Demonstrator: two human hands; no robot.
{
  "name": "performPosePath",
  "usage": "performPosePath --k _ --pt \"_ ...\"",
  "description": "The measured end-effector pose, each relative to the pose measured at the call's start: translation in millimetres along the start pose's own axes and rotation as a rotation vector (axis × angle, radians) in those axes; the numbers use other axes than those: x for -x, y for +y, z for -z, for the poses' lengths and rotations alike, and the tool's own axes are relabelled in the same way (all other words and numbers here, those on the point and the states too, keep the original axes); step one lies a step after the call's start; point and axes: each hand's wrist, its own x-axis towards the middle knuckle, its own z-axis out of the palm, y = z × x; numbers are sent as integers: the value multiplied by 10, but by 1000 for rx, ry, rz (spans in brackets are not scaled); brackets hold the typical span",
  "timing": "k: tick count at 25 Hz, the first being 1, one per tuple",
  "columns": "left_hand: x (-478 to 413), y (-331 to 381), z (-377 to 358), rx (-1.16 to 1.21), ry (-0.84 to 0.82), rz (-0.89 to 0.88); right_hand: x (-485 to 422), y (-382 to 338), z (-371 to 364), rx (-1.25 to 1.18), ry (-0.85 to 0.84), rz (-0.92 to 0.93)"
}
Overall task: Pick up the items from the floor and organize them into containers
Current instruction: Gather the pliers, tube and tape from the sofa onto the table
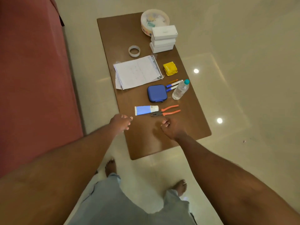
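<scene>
Both bare arms reach forward and down, almost straight, converging slightly. The left hand (121, 123) shows its back, its fingers (129, 118) loosely bent and holding nothing. The right hand (172, 129) is curled into a fist with the thumb on top, nothing visible inside. The two hands are apart.

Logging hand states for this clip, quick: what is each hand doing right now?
Left hand: open, fingers loosely curled, holding nothing.
Right hand: closed, fingers curled in, nothing visible in it.
</scene>
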Motion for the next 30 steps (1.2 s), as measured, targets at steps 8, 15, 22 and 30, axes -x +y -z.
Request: performPosePath --k 8,15,22,30 --pt "836 389 -1546 111 51 20 209 1047 1519 240 -121 112" --pt "946 768 -2526 208 28 40 -16 1436 2152 221 -204 156" --pt "448 1584 -3236 291 43 124 -848 1658 2989 348 -279 238" --pt "28 2599 -3553 479 86 164 -1903 1702 3639 392 -406 342"
